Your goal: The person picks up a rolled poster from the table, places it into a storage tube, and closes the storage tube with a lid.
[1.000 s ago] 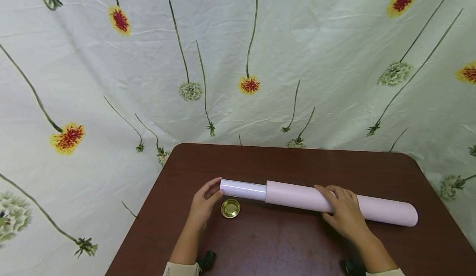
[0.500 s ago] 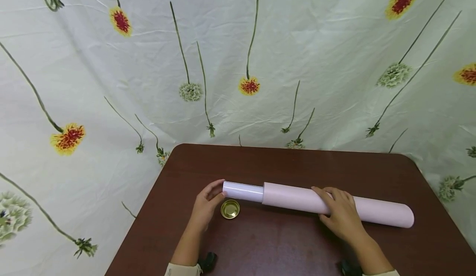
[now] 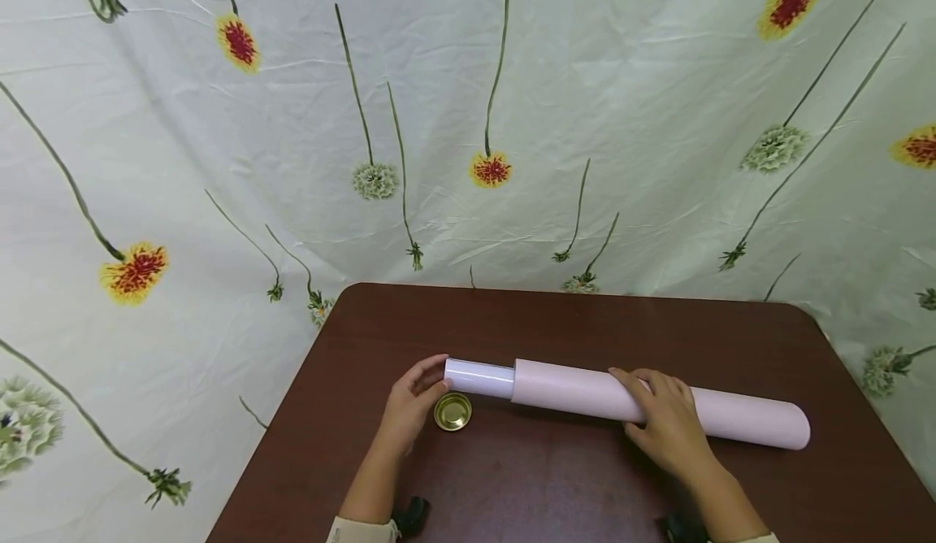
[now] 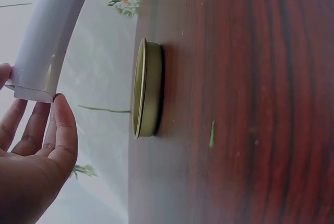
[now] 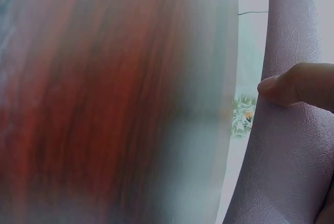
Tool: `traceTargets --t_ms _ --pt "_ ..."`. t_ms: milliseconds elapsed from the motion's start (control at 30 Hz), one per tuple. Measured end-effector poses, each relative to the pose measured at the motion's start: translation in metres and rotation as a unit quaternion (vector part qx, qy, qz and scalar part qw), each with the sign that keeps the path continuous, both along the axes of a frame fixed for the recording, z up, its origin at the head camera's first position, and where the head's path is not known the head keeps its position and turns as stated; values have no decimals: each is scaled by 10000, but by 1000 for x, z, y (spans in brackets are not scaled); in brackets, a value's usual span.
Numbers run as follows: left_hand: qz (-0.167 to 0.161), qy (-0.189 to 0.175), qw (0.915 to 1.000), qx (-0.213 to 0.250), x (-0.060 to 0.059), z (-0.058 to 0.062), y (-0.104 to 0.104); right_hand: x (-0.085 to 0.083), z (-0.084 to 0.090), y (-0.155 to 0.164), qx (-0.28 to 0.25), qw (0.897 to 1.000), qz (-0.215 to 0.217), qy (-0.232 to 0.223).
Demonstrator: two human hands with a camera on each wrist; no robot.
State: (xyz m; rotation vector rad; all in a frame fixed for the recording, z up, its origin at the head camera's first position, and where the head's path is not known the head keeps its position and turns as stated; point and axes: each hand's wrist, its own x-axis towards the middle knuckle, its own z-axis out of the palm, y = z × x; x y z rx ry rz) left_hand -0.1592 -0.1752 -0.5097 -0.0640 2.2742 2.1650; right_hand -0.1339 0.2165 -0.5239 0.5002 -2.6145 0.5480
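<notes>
A long pale pink tube (image 3: 570, 386) with a finely creased surface lies crosswise over the table in the head view. From its left mouth sticks a short length of a rolled glossy white sheet (image 3: 478, 378). My left hand (image 3: 409, 403) holds the sheet's outer end, thumb and fingertips around the rim; its overlapping edge shows in the left wrist view. Over the tube's middle, my right hand (image 3: 664, 421) grips it, thumb (image 5: 284, 87) on the near side. Beside my left fingers lies a shallow round gold-coloured metal lid (image 3: 452, 411), hollow side up.
The dark red-brown wooden table (image 3: 541, 478) ends at the back against a pale hanging cloth (image 3: 439, 80) printed with flowers. A small green scrap (image 4: 212, 134) lies on the wood near the lid. Dark straps (image 3: 411, 517) sit at the wrists.
My left hand has moved right with the rolled sheet, and less of the sheet now sticks out of the tube. The tube and my right hand have shifted slightly left.
</notes>
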Motion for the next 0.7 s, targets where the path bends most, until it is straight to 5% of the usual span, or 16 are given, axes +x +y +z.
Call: traceTargets --t_ms 700 --pt "-168 -202 9995 -197 3 -4 7 0 -2 -8 -19 10000 22 49"
